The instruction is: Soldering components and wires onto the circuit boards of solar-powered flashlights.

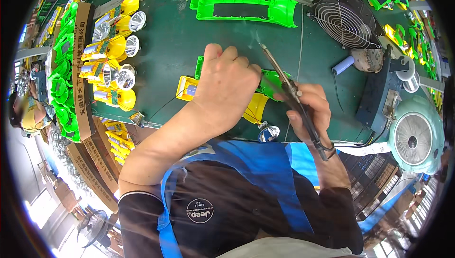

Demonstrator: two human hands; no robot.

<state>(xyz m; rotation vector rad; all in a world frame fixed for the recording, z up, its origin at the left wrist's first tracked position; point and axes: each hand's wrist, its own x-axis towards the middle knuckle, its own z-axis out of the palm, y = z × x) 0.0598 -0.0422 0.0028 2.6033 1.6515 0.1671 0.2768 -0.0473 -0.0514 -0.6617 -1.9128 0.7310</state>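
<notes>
My right hand point(310, 108) grips a soldering iron point(287, 81) like a pen. The iron's bare tip points up and away to the left, with a wisp of smoke beside it. My left hand point(227, 85) is curled closed, back upward, and what its fingers hold is hidden. Beneath it lie a yellow lamp housing point(256, 107) and a green casing point(271, 85), both partly covered by the hand. A battery in yellow plastic point(187, 87) shows left of the wrist. Close to the table's near edge, a silver reflector point(268, 133) hangs on thin wires from the yellow housing.
Green casings point(241, 9) lie at the far side. Yellow lamp heads with reflectors point(113, 47) line the left, beside a cardboard strip point(85, 73) and green parts point(61, 92). Right: black fan point(342, 21), purple battery point(343, 65), soldering station point(377, 94), wire spool point(408, 75), teal fan point(412, 137).
</notes>
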